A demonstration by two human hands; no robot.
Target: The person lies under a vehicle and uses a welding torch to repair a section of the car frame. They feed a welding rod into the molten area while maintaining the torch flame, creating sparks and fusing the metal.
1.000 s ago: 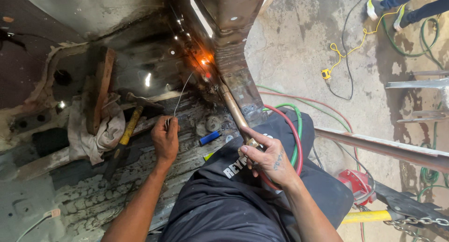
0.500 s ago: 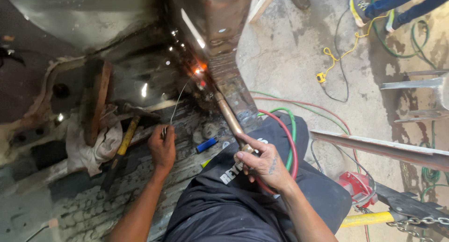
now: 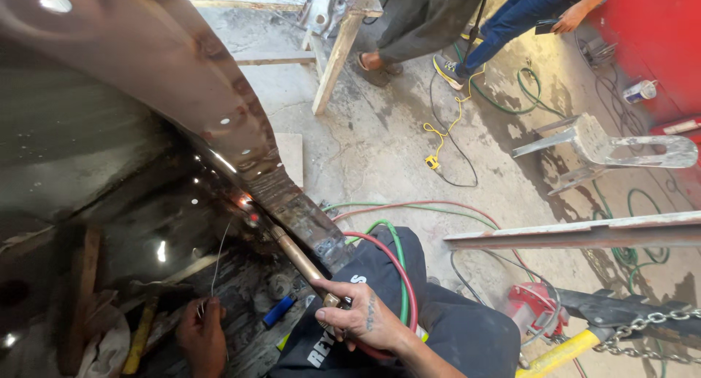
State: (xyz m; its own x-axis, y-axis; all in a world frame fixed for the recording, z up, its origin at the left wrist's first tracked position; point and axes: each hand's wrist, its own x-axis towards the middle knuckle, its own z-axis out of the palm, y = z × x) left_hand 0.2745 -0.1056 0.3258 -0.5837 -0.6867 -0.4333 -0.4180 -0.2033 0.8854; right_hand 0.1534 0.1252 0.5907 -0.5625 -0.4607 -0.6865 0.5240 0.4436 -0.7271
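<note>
Your right hand (image 3: 359, 318) is closed on the stiff copper torch (image 3: 299, 257), tip hot at the panel seam (image 3: 247, 203)—grip stays rearward; left hand (image 3: 203, 334) pinches the thin, whippy filler rod (image 3: 217, 262) low.

- My right hand (image 3: 358, 316): closed around the brass-coloured torch tube (image 3: 296, 255), whose tip sits at a glowing orange spot (image 3: 244, 200) on the rusty sheet-metal panel (image 3: 182, 64).
- My left hand (image 3: 202, 334): pinching a thin wire rod (image 3: 217, 261) that rises towards the glow.
- Red and green hoses (image 3: 400, 265): looped over my dark-clothed knee.
- Blue lighter (image 3: 278, 311): lying between my hands.
- Yellow-handled hammer (image 3: 139, 338): left of my left hand.
- Two bystanders' legs (image 3: 467, 20): on the concrete floor (image 3: 380, 151), well apart.
</note>
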